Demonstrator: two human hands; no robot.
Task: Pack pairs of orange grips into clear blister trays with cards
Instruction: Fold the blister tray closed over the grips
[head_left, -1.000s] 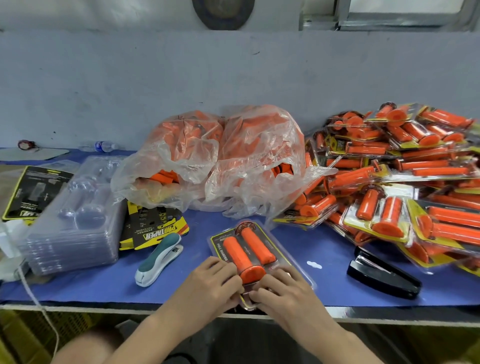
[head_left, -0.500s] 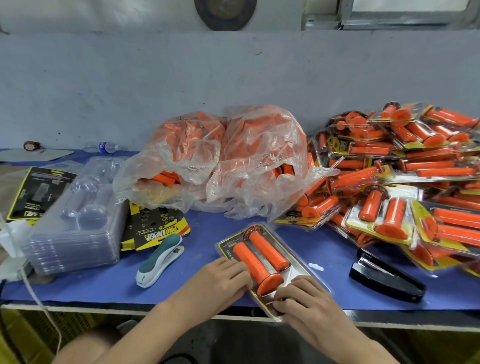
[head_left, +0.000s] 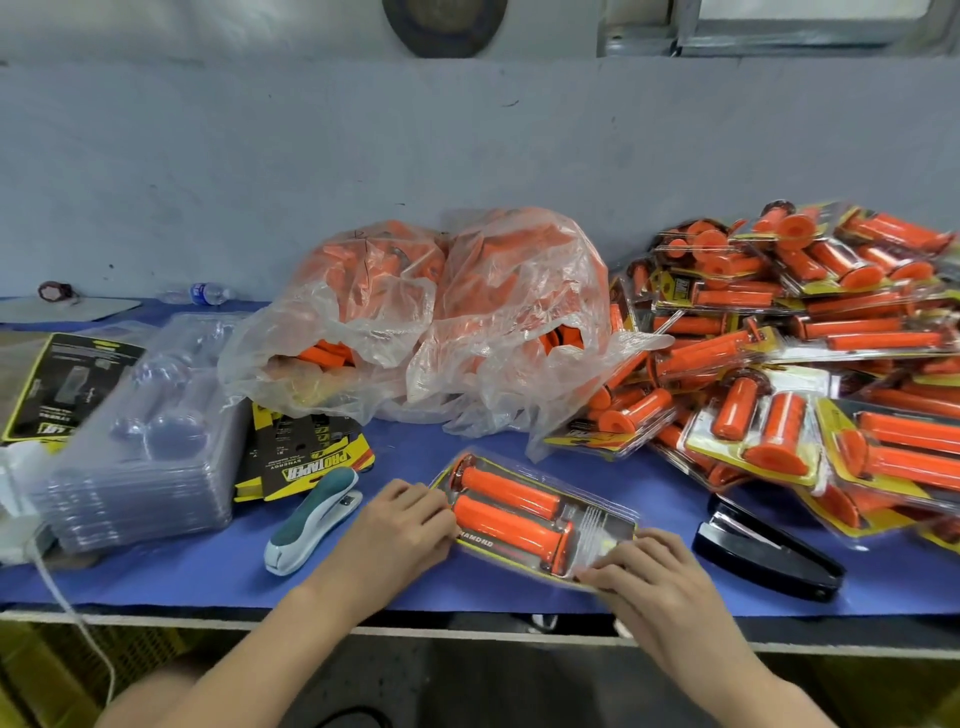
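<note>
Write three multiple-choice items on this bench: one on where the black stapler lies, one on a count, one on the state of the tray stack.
1. Where does the black stapler lie relative to the blister pack that the left hand and right hand hold?
A) left of it
B) on top of it
C) right of it

2. How many orange grips sit in that pack?
A) two
B) one
C) four

3. The stack of clear trays at the left is:
A) filled with grips
B) empty
C) wrapped in a bag

Key:
1 C, the stapler lies on the table to the right of the right hand.
2 A, two grips lie side by side under the clear cover.
3 B, only clear plastic shows in the stack.
</note>
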